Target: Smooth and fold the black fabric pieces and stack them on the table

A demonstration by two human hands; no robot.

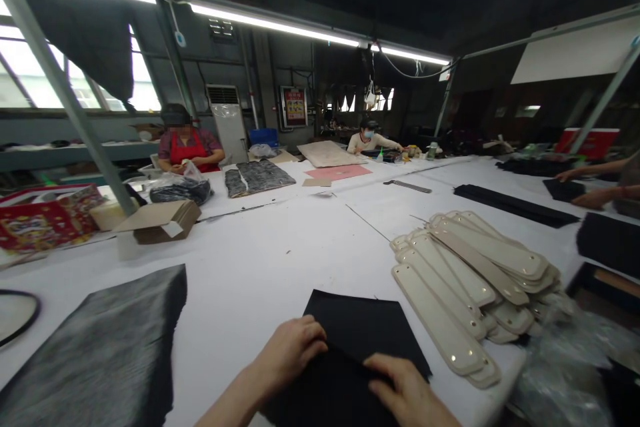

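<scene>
Black fabric piece (357, 347): lies flat on the white table (280, 247), at the near edge, under both hands.
Left hand (290, 350): rests palm down on the left edge of the black fabric piece, fingers curled over the edge and lightly closed on it.
Right hand (407, 393): lies flat on the black fabric piece at its near right part, fingers stretched toward the left hand, thumb tucked; I cannot tell whether it pinches the cloth.
Cream straps (465, 280): a fanned stack of long rounded strips just right of the black fabric piece, some with small metal studs.
Grey furry sheet (100, 353): well left of the black fabric piece, flat on the table.
Cardboard box (160, 220): folded flat, far left beyond the black fabric piece.
Clear plastic bags (565, 360): crumpled, right of the cream straps.
Co-workers: a person in a red apron (186, 147) and another seated (370, 137) at the far side; someone's hands (583, 187) on dark cloth far right.
</scene>
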